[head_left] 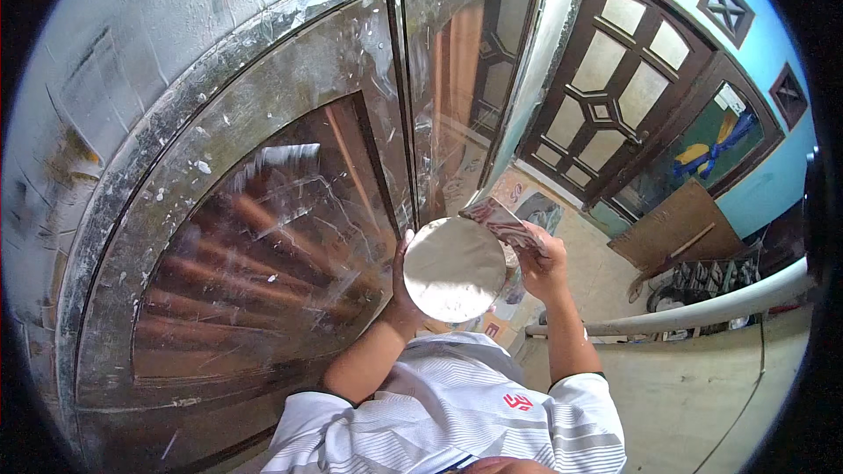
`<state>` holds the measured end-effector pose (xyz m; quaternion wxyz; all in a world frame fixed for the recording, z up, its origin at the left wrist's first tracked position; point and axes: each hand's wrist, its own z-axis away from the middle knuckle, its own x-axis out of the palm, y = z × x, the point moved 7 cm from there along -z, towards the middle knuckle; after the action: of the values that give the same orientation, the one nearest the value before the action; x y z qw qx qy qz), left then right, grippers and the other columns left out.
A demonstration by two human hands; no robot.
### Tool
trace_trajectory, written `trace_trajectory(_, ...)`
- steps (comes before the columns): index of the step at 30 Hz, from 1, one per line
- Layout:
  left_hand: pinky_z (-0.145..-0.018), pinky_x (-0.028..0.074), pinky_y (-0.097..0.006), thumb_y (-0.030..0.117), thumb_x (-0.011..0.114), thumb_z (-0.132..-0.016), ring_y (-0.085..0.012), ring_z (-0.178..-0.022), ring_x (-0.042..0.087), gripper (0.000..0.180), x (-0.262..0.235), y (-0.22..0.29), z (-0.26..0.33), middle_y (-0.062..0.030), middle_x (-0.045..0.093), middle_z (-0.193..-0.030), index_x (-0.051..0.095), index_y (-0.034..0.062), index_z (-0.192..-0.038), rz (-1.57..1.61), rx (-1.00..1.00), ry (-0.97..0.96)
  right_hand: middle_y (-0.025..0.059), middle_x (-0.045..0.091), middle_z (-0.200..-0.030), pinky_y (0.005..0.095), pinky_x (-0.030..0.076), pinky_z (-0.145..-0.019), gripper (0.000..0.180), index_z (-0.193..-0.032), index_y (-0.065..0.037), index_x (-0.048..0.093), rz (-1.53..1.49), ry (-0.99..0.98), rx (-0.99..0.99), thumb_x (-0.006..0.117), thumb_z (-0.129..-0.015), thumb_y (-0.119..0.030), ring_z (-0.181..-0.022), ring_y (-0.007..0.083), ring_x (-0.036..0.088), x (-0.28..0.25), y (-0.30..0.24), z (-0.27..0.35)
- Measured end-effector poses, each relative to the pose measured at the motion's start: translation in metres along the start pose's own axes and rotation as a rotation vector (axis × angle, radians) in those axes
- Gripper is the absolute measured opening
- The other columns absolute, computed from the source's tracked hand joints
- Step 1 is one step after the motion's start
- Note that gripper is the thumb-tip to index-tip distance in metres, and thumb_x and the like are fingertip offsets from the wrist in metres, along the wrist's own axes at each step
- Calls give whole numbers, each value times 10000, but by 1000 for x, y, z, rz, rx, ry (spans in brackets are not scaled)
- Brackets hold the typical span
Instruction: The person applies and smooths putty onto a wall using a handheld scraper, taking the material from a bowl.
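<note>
A round, tub-like container (pixel 455 269), whitish across its top, is held up in front of my chest. My left hand (pixel 400 298) is closed around its left side, with most of the fingers hidden behind it. In my right hand (pixel 546 265) is a flat rectangular piece (pixel 502 219) with reddish-brown and pale streaks; its exact kind I cannot make out. The piece stands tilted at the container's upper right rim, and whether the two touch I cannot tell.
On the left is a dark window (pixel 263 263) spattered with white, in a grey wall (pixel 114 70). A panelled door (pixel 606 88) stands at the far right. A brown board (pixel 676 228) leans near a cluttered rack (pixel 711 279). A pale rail (pixel 685 314) runs along my right.
</note>
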<state>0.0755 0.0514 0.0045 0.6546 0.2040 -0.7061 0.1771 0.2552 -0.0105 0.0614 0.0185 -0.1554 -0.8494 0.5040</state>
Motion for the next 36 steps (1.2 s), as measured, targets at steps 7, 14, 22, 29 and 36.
trace_trajectory(7, -1025, 418, -733, 786, 405, -900, -541, -1354, 444, 968, 33, -10, -1, -264, 424, -1534, 357, 71, -1551, -47, -67, -50, 204, 705, -1171, 377, 557, -893, 563, -1248, -17, 655, 422, -233, 35, 581, -728, 184, -1032, 382, 701, 1, 1, -9)
trace_trajectory(14, -1068, 391, -710, 787, 427, -880, -516, -1356, 453, 968, 15, -2, 3, -255, 458, -1510, 368, 90, -1549, -126, -38, 31, 193, 671, -1276, 419, 547, -977, 647, -1292, -28, 636, 543, -106, -145, 573, -689, 199, -1219, 394, 626, -4, -18, 0)
trace_trajectory(22, -918, 404, -833, 852, 515, -811, -649, -1265, 448, 1059, 26, 2, -2, -300, 432, -1503, 383, 84, -1528, -145, -23, 23, 159, 697, -1197, 369, 549, -921, 404, -1217, -9, 612, 527, -129, 64, 568, -853, 160, -1089, 320, 686, -25, 46, 5)
trace_trajectory(29, -972, 415, -786, 840, 570, -786, -611, -1331, 418, 1077, 53, 6, 8, -304, 447, -1486, 378, 89, -1533, -90, -23, -94, 64, 671, -1031, 302, 573, -756, 290, -1254, -20, 529, -563, 461, 419, 591, -973, 17, -819, 130, 667, -54, 48, -9)
trace_trajectory(36, -1005, 383, -791, 830, 472, -842, -621, -1338, 404, 1041, 58, 17, 19, -297, 387, -1537, 325, 88, -1558, -110, 47, -151, 22, 678, -912, 235, 462, -616, 157, -1100, -3, 647, -504, 264, 260, 616, -948, 18, -722, 81, 600, -45, 36, -20)
